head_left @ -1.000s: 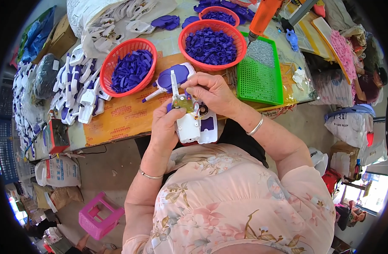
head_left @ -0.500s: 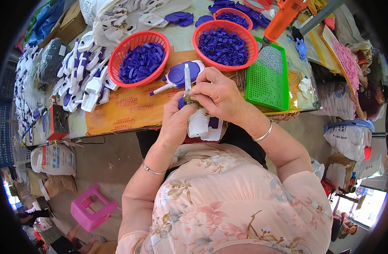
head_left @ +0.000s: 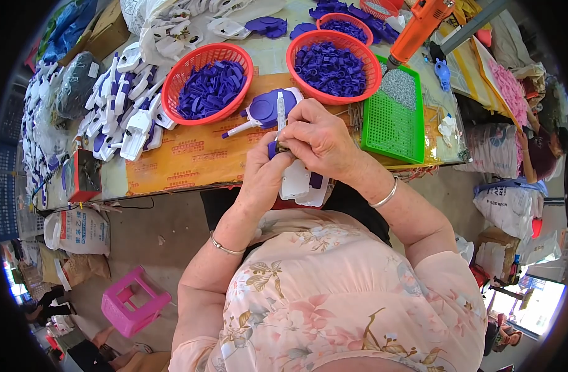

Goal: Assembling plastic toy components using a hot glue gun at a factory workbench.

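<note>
Both hands closed on white-and-purple toy part (head_left: 299, 180), at near edge of worktable (head_left: 191, 155). Right hand (head_left: 318, 136) on top, pinching upright white rod (head_left: 281, 111); left hand (head_left: 265, 170) gripping from beneath.

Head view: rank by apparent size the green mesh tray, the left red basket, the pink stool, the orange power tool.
Largest to smallest as they look:
1. left red basket and green mesh tray: too close to separate
2. pink stool, though the fisheye rim shrinks it
3. orange power tool, partly cut off at the top edge
</note>
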The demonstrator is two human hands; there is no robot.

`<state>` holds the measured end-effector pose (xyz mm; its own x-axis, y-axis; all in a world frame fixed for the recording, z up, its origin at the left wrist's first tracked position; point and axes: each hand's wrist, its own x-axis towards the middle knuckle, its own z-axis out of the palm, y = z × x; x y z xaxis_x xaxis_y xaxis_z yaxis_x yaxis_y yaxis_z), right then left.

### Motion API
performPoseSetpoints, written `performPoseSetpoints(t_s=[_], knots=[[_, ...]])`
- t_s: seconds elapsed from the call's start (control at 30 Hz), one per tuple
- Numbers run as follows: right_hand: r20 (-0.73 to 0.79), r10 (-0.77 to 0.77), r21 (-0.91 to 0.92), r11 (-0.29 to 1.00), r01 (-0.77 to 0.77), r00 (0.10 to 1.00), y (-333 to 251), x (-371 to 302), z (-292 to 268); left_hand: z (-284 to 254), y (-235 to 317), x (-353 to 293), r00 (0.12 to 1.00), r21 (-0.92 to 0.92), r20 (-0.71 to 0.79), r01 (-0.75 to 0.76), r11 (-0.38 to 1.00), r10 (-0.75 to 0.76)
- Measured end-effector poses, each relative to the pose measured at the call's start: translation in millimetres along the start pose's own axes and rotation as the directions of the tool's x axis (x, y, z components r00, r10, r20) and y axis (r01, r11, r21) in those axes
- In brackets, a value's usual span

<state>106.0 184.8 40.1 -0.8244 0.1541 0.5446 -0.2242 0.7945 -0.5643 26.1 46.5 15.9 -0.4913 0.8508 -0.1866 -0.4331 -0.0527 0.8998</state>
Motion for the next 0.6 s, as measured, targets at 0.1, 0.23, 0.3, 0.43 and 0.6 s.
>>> performPoseSetpoints(t_s=[0.1, 0.23, 0.3, 0.43, 0.6], knots=[[-0.001, 0.004, -0.016, 1.000, -0.004, 1.000, 0, -1, 1, 2, 1, 0, 1.000, -0.008, -0.008, 0.006, 1.000, -0.006], [-0.012, -0.006, -0.015, 1.000, 0.006, 1.000, 0, -1, 3, 2, -1, -1, 1.000, -0.004, -0.016, -0.001, 1.000, 0.001], [-0.022, -0.010, -0.028, 1.000, 0.010, 1.000, -1, -1, 3, 2, 0, -1, 1.000, -0.003, -0.008, 0.006, 1.000, -0.006], [-0.008, -0.033, -0.032, 0.999, 0.032, 0.999, 2, -3, 3, -1, -3, 0, 0.999, -0.054, -0.013, 0.035, 0.998, -0.035], [-0.177, 0.101, 0.114, 0.990, -0.081, 0.979, 9, -10, 5, 1, 0, -2, 0.996, -0.140, -0.018, 0.080, 0.987, -0.084]])
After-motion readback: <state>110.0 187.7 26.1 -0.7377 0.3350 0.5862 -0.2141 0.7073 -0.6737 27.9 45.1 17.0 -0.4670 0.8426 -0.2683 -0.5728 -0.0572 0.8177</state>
